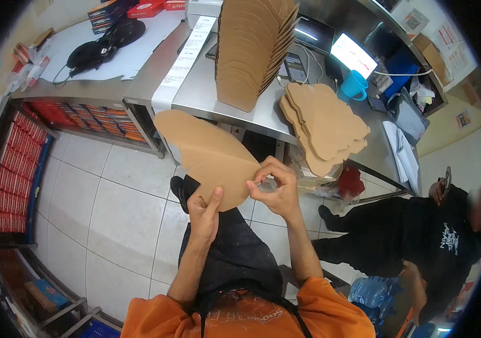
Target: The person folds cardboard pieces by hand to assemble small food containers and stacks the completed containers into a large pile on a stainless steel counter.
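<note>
A brown cardboard cut-out (209,149) with curved edges and a crease across it is held up in front of me, beyond my lap. My left hand (204,214) grips its near edge, thumb on top and fingers underneath. At its right edge my right hand (277,188) is closed, thumb and forefinger pinched against the board's rim. Just past it, a stack of flat cardboard blanks (330,127) with wavy outlines overhangs the metal counter. Farther back stands a tall pile of folded cardboard pieces (249,56), nested in one another.
The steel counter (195,104) carries a long paper strip (187,53), a phone (295,67), a blue mug (354,85) and a lit screen (353,55). A person in black (398,231) stands at the right. Shelves of red boxes (18,174) line the left.
</note>
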Tool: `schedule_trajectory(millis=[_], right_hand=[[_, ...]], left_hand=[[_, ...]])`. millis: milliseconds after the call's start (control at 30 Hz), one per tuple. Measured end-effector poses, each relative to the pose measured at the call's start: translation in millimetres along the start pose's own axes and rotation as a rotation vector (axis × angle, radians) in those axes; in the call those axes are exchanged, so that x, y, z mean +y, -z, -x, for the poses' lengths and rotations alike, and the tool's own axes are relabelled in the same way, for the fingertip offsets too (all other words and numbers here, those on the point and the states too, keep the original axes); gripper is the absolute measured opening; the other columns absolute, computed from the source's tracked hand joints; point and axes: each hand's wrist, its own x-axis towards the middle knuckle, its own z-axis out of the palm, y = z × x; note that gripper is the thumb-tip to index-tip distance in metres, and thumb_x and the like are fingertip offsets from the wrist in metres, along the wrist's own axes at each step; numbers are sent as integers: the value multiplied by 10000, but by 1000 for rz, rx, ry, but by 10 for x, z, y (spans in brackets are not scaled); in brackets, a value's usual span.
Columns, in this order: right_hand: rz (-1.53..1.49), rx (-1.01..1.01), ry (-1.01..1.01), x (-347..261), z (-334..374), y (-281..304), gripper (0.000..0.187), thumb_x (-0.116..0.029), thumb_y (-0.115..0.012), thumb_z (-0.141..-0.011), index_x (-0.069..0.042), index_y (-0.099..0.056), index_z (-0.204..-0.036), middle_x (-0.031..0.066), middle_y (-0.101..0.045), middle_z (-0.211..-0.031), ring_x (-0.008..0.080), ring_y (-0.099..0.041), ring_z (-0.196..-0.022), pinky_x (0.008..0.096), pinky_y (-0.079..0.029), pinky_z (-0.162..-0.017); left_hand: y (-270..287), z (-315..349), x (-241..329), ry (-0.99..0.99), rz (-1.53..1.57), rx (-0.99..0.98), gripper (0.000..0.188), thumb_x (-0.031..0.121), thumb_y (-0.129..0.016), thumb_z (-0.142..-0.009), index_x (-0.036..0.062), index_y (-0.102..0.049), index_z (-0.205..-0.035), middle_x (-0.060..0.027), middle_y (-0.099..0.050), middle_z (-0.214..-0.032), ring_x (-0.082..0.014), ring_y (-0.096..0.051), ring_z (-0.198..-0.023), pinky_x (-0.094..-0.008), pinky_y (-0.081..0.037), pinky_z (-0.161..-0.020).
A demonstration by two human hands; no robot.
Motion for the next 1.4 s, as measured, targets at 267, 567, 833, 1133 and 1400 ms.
schedule_trajectory(millis=[267,567,833,1133,1400], right_hand=[[-189,-69,-50,-48,23,-6,281,-14,-806,-730,-20,-631,-951,22,-594,-765,93,-539,-691,235,-432,-645],[-95,-83,-46,247,-40,-41,422,-87,-843,-742,-3,-610,-1083,-7,-607,-652,55,-551,-600,230,-454,-607],[262,-272,221,-184,-246,167,599,-180,-818,-742,0,-595,-1268,210,-573,-1294,264,-567,-1200,364,-481,-948],[70,-446,-11,-81,-158,114,440,-154,-729,-850,32,-605,-1229,196,-663,-1161,328,-641,-1087,382,-486,-936],[154,-384,52,-87,-95,9,447,-230,-674,-901,19,-566,-1257,204,-623,-1231,345,-596,-1123,383,-466,-929]], left_hand=[[-75,47,172,33,240,29,490,225,-619,-960,-32,-462,-1347,-137,-570,-1291,-235,-556,-1197,-379,-426,-1033],[-52,54,152,113,300,-92,551,231,-598,-965,-4,-374,-1411,-142,-508,-1360,-268,-512,-1249,-419,-411,-1048],[-161,-26,431,-152,-419,-229,453,42,-640,-909,-34,-490,-1330,-125,-644,-1165,-146,-596,-1043,-283,-473,-900],[86,-2,650,180,-386,-354,340,71,-655,-919,-45,-579,-1228,-88,-680,-1075,-118,-608,-993,-267,-490,-866],[73,-72,773,209,-428,-389,351,86,-667,-918,-33,-583,-1237,-70,-676,-1071,-93,-588,-979,-257,-487,-855]])
